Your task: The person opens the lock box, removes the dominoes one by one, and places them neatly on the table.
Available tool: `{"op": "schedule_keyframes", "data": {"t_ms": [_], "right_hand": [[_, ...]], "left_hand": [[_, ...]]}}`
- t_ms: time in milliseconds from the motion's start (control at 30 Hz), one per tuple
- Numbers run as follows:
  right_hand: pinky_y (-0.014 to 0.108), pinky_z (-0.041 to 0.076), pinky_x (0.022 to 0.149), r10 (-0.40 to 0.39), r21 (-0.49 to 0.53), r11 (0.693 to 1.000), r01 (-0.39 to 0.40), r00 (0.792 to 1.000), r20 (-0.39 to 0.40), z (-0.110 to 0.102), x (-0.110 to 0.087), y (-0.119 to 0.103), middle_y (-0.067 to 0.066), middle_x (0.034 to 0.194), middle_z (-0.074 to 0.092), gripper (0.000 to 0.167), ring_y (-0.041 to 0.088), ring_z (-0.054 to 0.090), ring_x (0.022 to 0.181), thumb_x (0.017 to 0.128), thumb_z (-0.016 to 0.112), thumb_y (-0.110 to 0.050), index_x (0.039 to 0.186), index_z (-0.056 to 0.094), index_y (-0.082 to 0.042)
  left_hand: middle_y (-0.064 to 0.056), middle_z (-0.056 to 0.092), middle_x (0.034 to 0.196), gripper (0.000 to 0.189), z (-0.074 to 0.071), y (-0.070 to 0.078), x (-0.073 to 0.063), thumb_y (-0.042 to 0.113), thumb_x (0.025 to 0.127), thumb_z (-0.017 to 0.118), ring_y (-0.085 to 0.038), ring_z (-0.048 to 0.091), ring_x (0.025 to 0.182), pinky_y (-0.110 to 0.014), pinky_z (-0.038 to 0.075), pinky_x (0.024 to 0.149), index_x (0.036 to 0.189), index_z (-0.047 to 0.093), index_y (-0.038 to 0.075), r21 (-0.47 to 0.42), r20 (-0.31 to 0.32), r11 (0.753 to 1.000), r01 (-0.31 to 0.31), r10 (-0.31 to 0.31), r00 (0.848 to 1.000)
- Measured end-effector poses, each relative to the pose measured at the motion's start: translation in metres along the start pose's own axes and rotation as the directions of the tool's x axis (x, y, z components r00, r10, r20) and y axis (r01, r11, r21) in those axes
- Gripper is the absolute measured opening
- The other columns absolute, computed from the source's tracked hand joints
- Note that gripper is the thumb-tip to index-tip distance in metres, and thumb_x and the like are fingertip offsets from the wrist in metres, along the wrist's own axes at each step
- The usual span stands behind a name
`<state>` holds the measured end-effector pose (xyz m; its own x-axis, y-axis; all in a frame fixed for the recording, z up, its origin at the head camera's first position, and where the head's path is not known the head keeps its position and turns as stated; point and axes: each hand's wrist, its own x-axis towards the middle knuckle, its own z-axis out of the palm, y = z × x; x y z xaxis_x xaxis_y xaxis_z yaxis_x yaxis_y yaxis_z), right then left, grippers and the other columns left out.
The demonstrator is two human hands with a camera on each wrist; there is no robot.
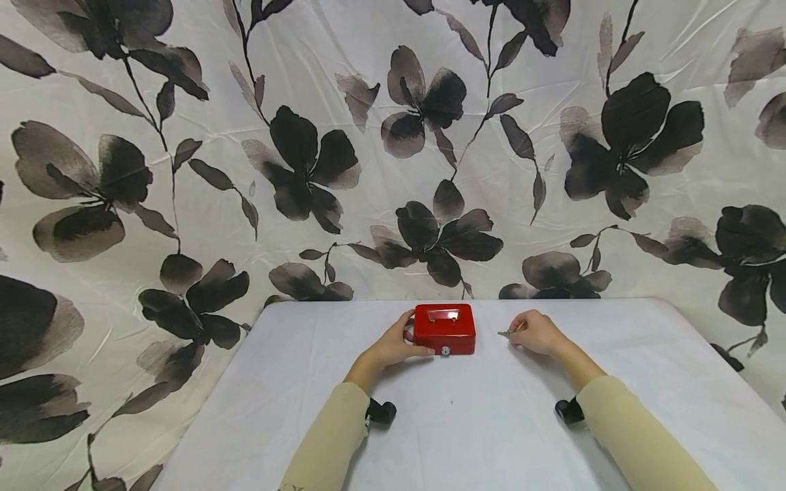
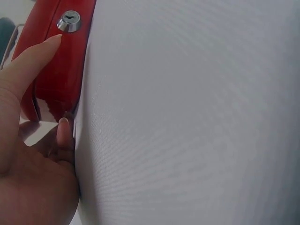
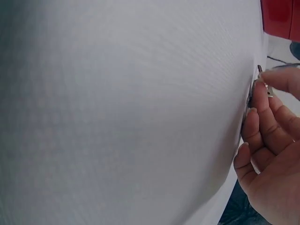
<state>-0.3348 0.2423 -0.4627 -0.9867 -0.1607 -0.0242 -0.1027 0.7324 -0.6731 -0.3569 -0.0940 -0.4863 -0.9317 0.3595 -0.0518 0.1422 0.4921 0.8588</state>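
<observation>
A small red metal cash box with a folding handle on its lid stands near the table's far edge, lid down. My left hand grips it by the left side. In the left wrist view the thumb lies on the front face just beside the round silver lock, whose keyhole shows. The other fingers are partly hidden by the box's left end. To the right of the box, my right hand pinches a small key between thumb and fingertips. The key's tip points left toward the box, apart from it.
A white cloth covers the table. Behind it hangs a pale curtain with dark printed flowers. Black wrist devices sit at both sleeve cuffs.
</observation>
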Motion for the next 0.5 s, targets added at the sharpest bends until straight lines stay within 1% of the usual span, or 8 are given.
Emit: {"op": "schedule_keyframes", "data": {"t_ms": [67,200,333,400,467,500], "right_hand": [[0.032,0.042,0.064,0.0,-0.006,1.0,0.0,1.0,0.002,-0.0019,-0.0002,-0.0016,0.006,0.077,0.068,0.013,0.019,0.055,0.07,0.089,0.072,-0.012,0.093,0.071,0.0],[0.031,0.042,0.063,-0.017,-0.007,1.0,0.017,1.0,-0.006,-0.0034,-0.0002,-0.0021,0.006,0.076,0.07,0.016,0.017,0.056,0.067,0.095,0.07,-0.017,0.092,0.071,-0.001],[0.031,0.041,0.064,-0.03,-0.009,1.0,0.03,0.999,-0.01,-0.0005,0.0001,0.001,0.005,0.075,0.065,0.009,0.017,0.054,0.068,0.094,0.07,-0.01,0.091,0.07,-0.002],[0.031,0.041,0.064,-0.039,-0.012,0.999,0.039,0.999,-0.006,0.001,0.0001,0.0024,0.004,0.076,0.062,0.006,0.017,0.053,0.069,0.092,0.071,-0.008,0.09,0.07,-0.002],[0.031,0.041,0.063,-0.052,-0.012,0.999,0.052,0.999,-0.004,0.0018,-0.0001,0.0028,0.004,0.076,0.06,0.004,0.018,0.053,0.069,0.09,0.072,-0.006,0.09,0.07,-0.002],[0.031,0.041,0.063,-0.05,-0.009,0.999,0.05,0.999,-0.004,0.0021,-0.0001,0.0028,0.004,0.076,0.059,0.004,0.018,0.052,0.068,0.089,0.073,-0.006,0.089,0.07,-0.002]], "left_hand": [[-0.009,0.05,0.146,0.101,-0.0006,0.0003,0.0009,0.028,0.079,0.09,-0.023,0.051,0.108,-0.04,0.052,0.09,0.16,0.03,0.016,-0.002,0.0,1.0,0.002,-0.002,1.0],[-0.008,0.052,0.142,0.1,-0.0011,0.0002,0.0025,0.029,0.079,0.09,-0.022,0.05,0.108,-0.038,0.05,0.088,0.159,0.031,0.017,0.002,-0.005,1.0,0.001,-0.001,1.0],[-0.008,0.052,0.141,0.1,0.0,-0.0005,0.003,0.03,0.079,0.09,-0.023,0.05,0.107,-0.038,0.049,0.086,0.159,0.032,0.016,0.015,-0.009,1.0,-0.003,0.003,1.0],[-0.008,0.049,0.146,0.101,0.0008,-0.0015,0.0037,0.03,0.079,0.09,-0.026,0.051,0.111,-0.043,0.05,0.092,0.159,0.031,0.016,0.014,-0.01,1.0,-0.011,0.011,1.0],[-0.008,0.046,0.152,0.101,0.0016,-0.0027,0.0046,0.029,0.078,0.09,-0.028,0.05,0.122,-0.051,0.047,0.102,0.16,0.03,0.017,0.009,-0.011,1.0,-0.019,0.019,1.0],[-0.008,0.044,0.155,0.102,0.0018,-0.0032,0.0053,0.029,0.078,0.09,-0.03,0.048,0.129,-0.055,0.043,0.107,0.16,0.03,0.018,0.005,-0.012,1.0,-0.019,0.019,1.0]]}}
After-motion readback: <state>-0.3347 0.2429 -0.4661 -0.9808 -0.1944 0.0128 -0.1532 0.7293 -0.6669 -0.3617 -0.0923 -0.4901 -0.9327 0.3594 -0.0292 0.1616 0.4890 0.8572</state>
